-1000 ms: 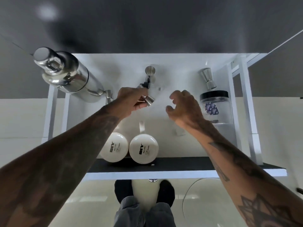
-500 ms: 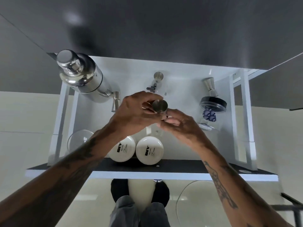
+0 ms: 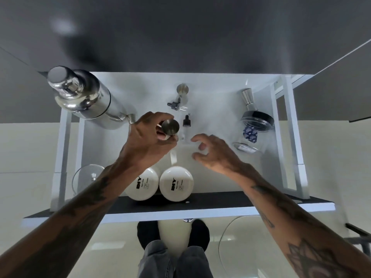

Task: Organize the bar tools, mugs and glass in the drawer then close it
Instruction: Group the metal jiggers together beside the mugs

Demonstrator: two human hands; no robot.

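I look straight down into an open white drawer (image 3: 230,109). My left hand (image 3: 148,141) grips a small steel jigger (image 3: 170,127) above the drawer's middle. My right hand (image 3: 212,153) hovers beside it with fingers spread and nothing in it. Two white mugs (image 3: 160,183) stand side by side at the front wall. A steel cocktail shaker (image 3: 84,97) stands at the back left. A clear glass (image 3: 86,177) sits at the front left, partly behind my left arm. Another jigger (image 3: 248,99) stands at the back right.
A clear jar with a black lid and blue coffee pods (image 3: 253,129) is at the right. A small dropper bottle (image 3: 185,127) and a steel pourer (image 3: 179,95) sit mid-back. The dark drawer front (image 3: 251,205) is nearest me, a dark counter overhangs the back, and my feet stand below.
My two hands met around the jigger, then my right hand let go and moved right. My left hand keeps the jigger, now turned end-up.
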